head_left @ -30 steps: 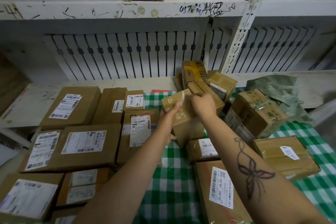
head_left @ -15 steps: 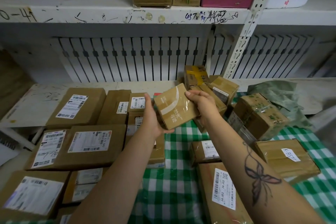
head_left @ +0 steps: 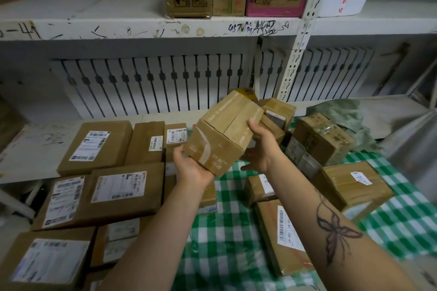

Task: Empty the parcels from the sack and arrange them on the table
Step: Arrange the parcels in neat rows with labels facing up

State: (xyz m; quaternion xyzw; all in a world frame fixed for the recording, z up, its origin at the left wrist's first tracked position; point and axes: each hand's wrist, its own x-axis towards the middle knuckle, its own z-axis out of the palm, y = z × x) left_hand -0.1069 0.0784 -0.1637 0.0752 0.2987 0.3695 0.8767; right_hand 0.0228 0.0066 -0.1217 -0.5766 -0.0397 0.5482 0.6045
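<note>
Cardboard parcel (head_left: 224, 134) was up in the air, tilted, over the green checked tablecloth (head_left: 231, 231), held between both hands. Left hand (head_left: 191, 168) cupped its lower corner from underneath, right hand (head_left: 260, 146) gripped the far side, thumb on top; the other fingers were hidden, probably wrapped behind. Labelled boxes (head_left: 118, 189) lay flat just left.

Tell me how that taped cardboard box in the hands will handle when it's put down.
Probably stiff: the cardboard box shows square edges though left hand and right hand grip it tilted. Its glossy tape may feel slick. Flat faces suggest it will sit steady, not roll.
</note>
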